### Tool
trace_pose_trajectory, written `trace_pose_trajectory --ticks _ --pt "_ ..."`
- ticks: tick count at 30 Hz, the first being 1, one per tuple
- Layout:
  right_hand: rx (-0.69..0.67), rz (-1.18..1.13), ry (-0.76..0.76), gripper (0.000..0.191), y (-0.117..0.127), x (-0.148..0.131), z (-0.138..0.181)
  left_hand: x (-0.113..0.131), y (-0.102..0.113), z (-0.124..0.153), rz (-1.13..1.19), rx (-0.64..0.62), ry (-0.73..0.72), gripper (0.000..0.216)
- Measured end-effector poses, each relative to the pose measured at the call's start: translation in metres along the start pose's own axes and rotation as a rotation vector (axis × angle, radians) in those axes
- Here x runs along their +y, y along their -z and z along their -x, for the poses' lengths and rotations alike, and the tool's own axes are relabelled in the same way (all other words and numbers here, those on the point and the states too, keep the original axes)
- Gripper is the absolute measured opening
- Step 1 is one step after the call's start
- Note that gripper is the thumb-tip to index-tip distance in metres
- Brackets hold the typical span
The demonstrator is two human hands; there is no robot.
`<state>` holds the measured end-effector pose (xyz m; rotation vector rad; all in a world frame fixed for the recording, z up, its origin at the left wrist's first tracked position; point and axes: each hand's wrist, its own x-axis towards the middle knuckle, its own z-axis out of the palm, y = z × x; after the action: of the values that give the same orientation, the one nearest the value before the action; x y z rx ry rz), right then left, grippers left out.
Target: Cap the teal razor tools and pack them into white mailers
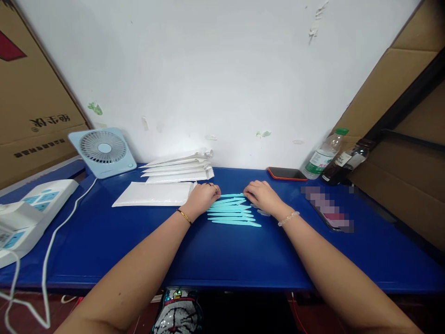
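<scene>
Several thin light-blue plastic sticks lie side by side in a row on the blue table. My left hand rests at the left ends of the sticks, fingers curled down onto them. My right hand sits at the right end of the row, fingers bent and touching the upper sticks. A small clear piece lies just below my right hand. Neither hand lifts a stick off the table.
White padded envelopes lie flat and stacked behind my left hand. A small blue fan and a white machine with a cable stand left. A phone, two bottles and cardboard boxes are right.
</scene>
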<state>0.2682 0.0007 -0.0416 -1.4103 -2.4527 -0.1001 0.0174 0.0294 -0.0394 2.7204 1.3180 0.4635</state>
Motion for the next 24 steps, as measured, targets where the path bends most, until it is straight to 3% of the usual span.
trace_pose_trajectory --ticks 5,10,14,19,21,24 --pt "0.004 -0.116 0.040 0.022 0.007 -0.001 -0.002 0.001 0.004 -0.001 0.017 0.022 -0.021 0.019" --pt "0.045 -0.216 -0.006 0.024 0.027 0.022 0.010 -0.007 0.018 0.003 0.036 0.056 0.004 0.019" --pt "-0.017 -0.350 -0.191 0.025 0.038 0.043 0.028 -0.008 0.027 0.008 0.083 -0.043 -0.002 0.018" --pt "-0.089 -0.349 -0.215 0.022 0.035 0.046 0.032 -0.002 0.028 0.013 0.127 -0.156 -0.033 0.017" --pt "-0.054 -0.310 -0.209 0.025 0.035 0.043 0.030 -0.001 0.026 0.014 0.138 -0.122 -0.033 0.028" --pt "0.004 -0.280 -0.172 0.030 0.037 0.041 0.028 0.007 0.018 0.016 0.169 -0.078 -0.083 0.067"
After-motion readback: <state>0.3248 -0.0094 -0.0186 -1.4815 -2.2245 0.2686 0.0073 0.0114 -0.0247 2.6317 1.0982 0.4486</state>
